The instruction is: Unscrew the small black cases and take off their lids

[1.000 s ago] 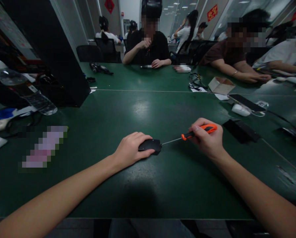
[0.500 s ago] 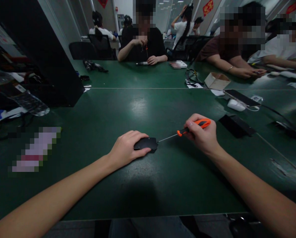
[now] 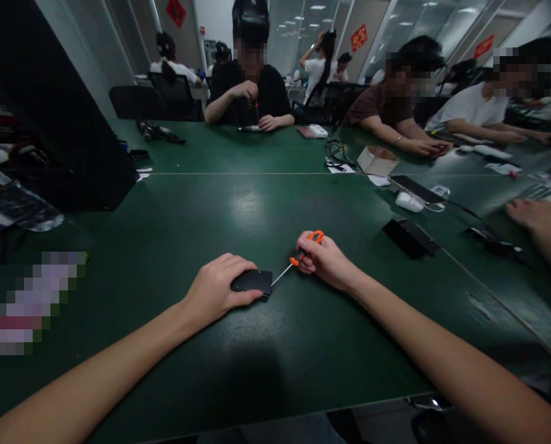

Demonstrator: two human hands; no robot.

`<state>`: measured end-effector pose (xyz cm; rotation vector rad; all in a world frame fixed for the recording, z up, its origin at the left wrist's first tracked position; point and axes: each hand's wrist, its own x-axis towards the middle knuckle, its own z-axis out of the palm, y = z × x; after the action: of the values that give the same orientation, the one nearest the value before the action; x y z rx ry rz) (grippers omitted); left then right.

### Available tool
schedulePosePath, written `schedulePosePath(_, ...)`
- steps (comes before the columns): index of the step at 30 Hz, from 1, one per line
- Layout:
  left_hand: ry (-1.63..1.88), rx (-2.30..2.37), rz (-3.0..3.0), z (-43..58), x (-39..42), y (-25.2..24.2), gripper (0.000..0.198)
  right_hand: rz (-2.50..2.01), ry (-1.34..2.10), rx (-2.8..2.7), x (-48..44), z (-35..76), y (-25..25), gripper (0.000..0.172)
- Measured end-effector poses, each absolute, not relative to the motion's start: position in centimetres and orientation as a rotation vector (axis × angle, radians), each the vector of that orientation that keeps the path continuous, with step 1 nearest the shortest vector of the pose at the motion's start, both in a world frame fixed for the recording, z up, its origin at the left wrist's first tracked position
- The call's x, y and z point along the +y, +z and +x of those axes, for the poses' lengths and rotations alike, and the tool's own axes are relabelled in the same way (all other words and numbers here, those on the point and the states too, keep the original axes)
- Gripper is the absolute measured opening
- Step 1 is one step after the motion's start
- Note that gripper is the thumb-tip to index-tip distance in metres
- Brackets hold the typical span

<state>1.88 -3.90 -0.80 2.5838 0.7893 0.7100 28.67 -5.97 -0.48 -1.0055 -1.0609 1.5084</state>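
Observation:
My left hand (image 3: 220,283) grips a small black box (image 3: 253,281) from its left side, thumb along the near edge and fingers over the far edge. The box rests on the green tabletop (image 3: 201,370). In my right hand (image 3: 324,259) is a screwdriver (image 3: 298,256) with an orange and black handle, held slantwise. Its thin metal shaft points down and left, and the tip meets the right end of the box. Whether the tip sits in a screw or a gap is too small to tell.
A black bracket-like piece (image 3: 410,238) lies to the right, near a phone (image 3: 416,189), a white charger (image 3: 409,201) and an open carton (image 3: 377,161). On the left stands a dark slanted pillar (image 3: 72,111). Across the table a person (image 3: 252,92) works with another screwdriver.
My right hand has come closer to the box and the screwdriver is steeper, its tip still at the box's right end. The view has turned somewhat, and a co-worker's hand now shows at right.

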Motion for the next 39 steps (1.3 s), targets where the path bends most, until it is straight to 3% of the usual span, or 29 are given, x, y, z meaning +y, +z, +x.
schedulePosePath(8, 0.734, 0.786, 2.554, 1.7, -3.9, -0.9, 0.038, -1.130, 1.349, -0.954, -5.1, 29.7, -1.2, 0.047)
schedulePosePath(24, 0.831, 0.814, 2.474, 1.5, -3.7, -1.1, 0.035, -1.118, 1.533, -1.127, -5.0, 30.3, -1.5, 0.043)
schedulePosePath(28, 0.869, 0.774, 2.445, 1.6, -3.7, -0.9, 0.036, -1.154, 0.927, -1.823, -6.0, 30.4, -1.5, 0.024)
schedulePosePath(31, 0.886, 0.736, 2.425, 1.7, -3.7, -1.0, 0.037, -0.976, 0.355, -2.265, -6.8, 30.2, -1.2, 0.025)
schedulePosePath(39, 0.881, 0.682, 2.328, 1.7, -3.6, -0.6, 0.039, -0.922, -0.049, -2.391, -7.7, 29.4, -0.6, 0.030)
